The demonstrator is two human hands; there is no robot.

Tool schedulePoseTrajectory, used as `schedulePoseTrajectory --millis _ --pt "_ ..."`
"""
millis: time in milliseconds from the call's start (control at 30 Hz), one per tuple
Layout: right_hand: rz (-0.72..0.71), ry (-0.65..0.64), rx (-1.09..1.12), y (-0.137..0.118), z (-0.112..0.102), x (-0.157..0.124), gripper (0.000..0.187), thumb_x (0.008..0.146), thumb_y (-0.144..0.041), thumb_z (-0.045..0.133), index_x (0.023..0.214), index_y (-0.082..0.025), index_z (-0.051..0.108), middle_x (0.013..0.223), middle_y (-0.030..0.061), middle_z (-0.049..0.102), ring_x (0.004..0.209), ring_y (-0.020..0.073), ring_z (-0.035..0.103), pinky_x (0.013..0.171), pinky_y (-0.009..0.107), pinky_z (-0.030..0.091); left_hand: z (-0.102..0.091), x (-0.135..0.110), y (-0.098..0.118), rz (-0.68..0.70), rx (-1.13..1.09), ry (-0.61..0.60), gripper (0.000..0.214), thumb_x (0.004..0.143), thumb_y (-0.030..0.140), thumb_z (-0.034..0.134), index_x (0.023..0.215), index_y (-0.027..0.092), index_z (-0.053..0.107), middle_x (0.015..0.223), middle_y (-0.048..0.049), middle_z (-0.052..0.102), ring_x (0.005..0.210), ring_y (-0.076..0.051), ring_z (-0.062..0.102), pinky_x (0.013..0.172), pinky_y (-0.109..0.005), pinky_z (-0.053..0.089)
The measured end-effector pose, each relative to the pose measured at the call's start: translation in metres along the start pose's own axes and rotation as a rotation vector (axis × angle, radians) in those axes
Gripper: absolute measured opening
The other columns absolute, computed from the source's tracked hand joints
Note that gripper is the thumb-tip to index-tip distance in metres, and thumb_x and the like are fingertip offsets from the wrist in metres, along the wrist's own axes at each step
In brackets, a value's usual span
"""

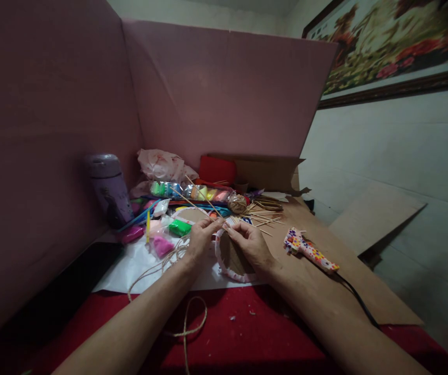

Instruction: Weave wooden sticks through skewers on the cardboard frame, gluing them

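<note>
My left hand [201, 238] is closed in a pinch on thin wooden skewers [198, 198] that slant up and away to the left. My right hand [249, 242] is closed too, its fingertips pinched beside the left hand's at the top of a ring wrapped in pale patterned tape [229, 263]. The ring lies on white paper [138, 265], partly hidden under my right hand. A strand of jute twine [187, 317] trails from beneath my left wrist across the red cloth [247, 333].
A glue gun with a dotted pattern [310, 251] lies to the right on brown cardboard [364, 291], its black cord running toward me. Behind: a purple bottle [109, 190], bright clay packets [187, 190], a twine ball [237, 204], loose sticks, pink board walls [227, 88].
</note>
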State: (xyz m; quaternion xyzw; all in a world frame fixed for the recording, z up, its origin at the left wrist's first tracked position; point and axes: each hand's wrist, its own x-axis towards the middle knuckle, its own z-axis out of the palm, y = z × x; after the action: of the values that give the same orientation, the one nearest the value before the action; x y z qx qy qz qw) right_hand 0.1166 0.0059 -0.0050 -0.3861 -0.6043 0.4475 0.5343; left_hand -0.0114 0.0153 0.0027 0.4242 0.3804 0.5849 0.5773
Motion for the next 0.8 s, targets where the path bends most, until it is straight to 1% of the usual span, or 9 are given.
schedulePoseTrajectory --millis 233,500,633,800 --pt "-0.022 0.007 -0.021 0.0009 -0.0004 0.0001 0.027 0.072 -0.045 0.063 0.07 -0.018 0.061 0.067 0.0006 0.061 0.061 0.0137 0.052 0.055 0.025 0.041 0.0011 -0.0012 0.0017 -0.016 -0.005 0.018 0.029 0.053 0.038 0.074 0.065 0.014 0.064 0.059 -0.0007 0.061 0.051 -0.012 0.053 0.053 -0.024 0.038" --pt "-0.038 -0.002 -0.019 0.0029 -0.001 0.0014 0.026 0.074 -0.042 0.062 0.068 -0.017 0.06 0.064 -0.0005 0.058 0.059 0.0122 0.049 0.054 0.024 0.038 0.0006 -0.0013 0.0001 -0.025 -0.014 -0.007 0.031 0.056 0.042 0.072 0.068 0.014 0.064 0.06 -0.0002 0.06 0.051 -0.011 0.053 0.052 -0.024 0.038" --pt "-0.035 -0.001 0.0 0.0034 -0.0009 0.0015 0.026 0.073 -0.043 0.062 0.069 -0.018 0.061 0.065 -0.0005 0.059 0.059 0.0127 0.05 0.055 0.024 0.039 0.0006 -0.0023 0.0001 -0.022 -0.028 -0.04 0.031 0.059 0.043 0.071 0.066 0.014 0.062 0.058 0.0008 0.058 0.048 -0.01 0.05 0.051 -0.023 0.037" --pt "-0.019 -0.001 0.015 0.0026 -0.0004 0.001 0.027 0.072 -0.044 0.063 0.068 -0.018 0.061 0.065 -0.0003 0.06 0.059 0.0133 0.052 0.056 0.025 0.04 0.0022 -0.005 0.0017 -0.019 -0.041 -0.041 0.034 0.059 0.045 0.071 0.068 0.014 0.062 0.058 0.0002 0.058 0.047 -0.01 0.05 0.05 -0.023 0.036"
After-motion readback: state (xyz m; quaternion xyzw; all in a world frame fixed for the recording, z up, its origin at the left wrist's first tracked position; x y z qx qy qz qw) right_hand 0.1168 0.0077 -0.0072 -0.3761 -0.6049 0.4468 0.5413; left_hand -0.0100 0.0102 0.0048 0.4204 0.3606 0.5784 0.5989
